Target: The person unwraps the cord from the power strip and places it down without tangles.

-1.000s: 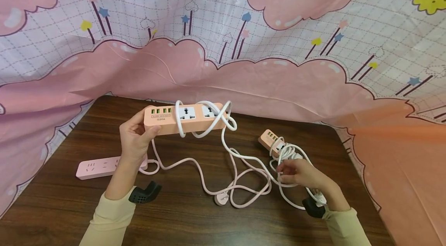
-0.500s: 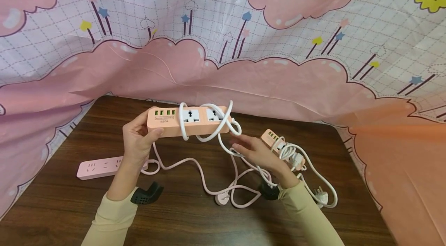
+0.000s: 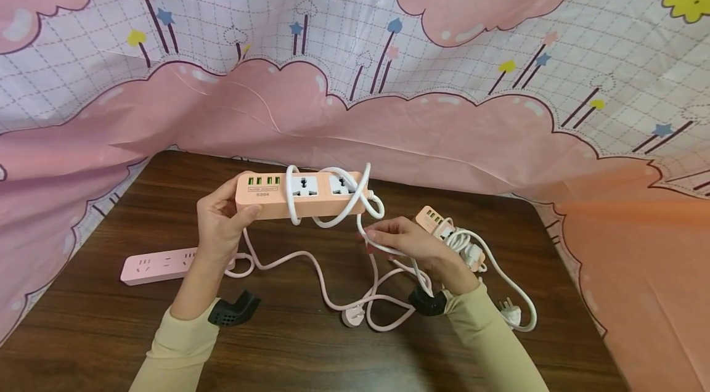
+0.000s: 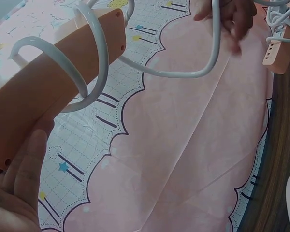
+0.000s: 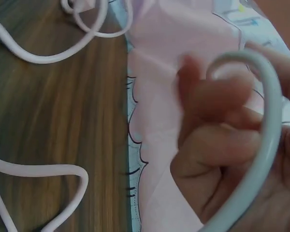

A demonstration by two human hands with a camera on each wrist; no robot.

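Right hand point(image 3: 415, 243) shifted leftward to white cord point(image 4: 179, 74), hold unclear; left hand point(image 3: 219, 225) grasping peach power strip point(image 3: 306, 207).

Gripped at one end by a left hand point(image 3: 222, 219), a peach power strip point(image 3: 308, 207) is held aloft, nearly level, its socket face turned toward the head camera. Four green-lined USB ports sit beside the hand, above the marking "S204"; two white multi-pin sockets fill the rest. The strip's white cord point(image 3: 289, 191) loops loosely around the body — crossing both sockets — then runs down past the fingers of the right hand point(image 3: 410, 244) — whether pinched cannot be told.
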